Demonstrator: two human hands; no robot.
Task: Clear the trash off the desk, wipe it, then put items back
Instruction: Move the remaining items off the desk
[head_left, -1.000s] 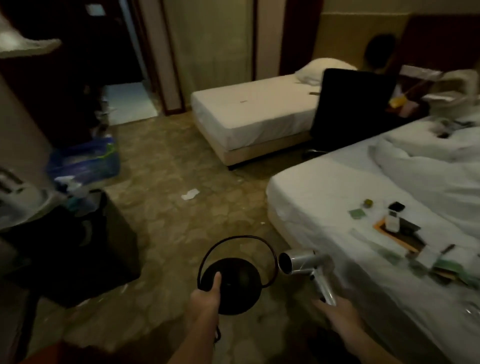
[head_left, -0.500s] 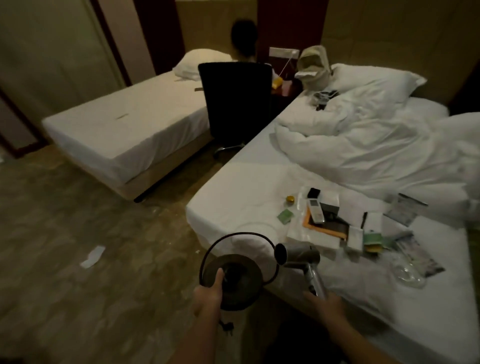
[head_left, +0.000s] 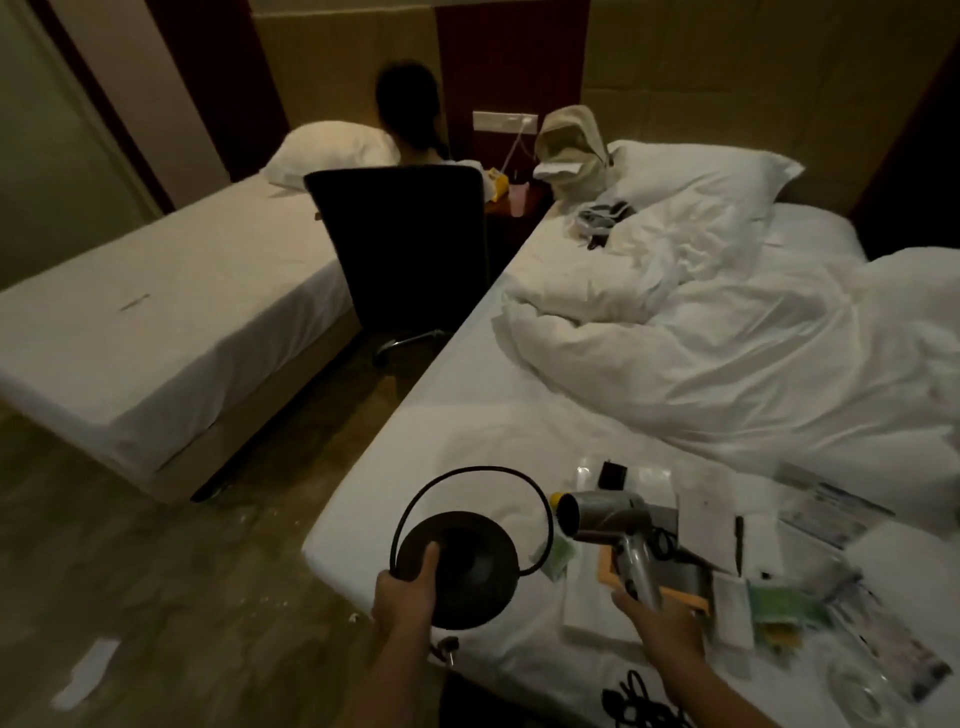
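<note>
As left hand (head_left: 408, 592) grips kettle base (head_left: 470, 561), right hand (head_left: 664, 623) grips dryer (head_left: 605, 517).

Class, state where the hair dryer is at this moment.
Head view, lower right of centre: the right hand holds the hair dryer over the bed, right of the round black base.

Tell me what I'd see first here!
Right in front, the left hand grips a black round base with a looped cord, and the right hand holds a silver hair dryer above a jumble of small things on the near bed. Behind them lies a rumpled white duvet.
</note>
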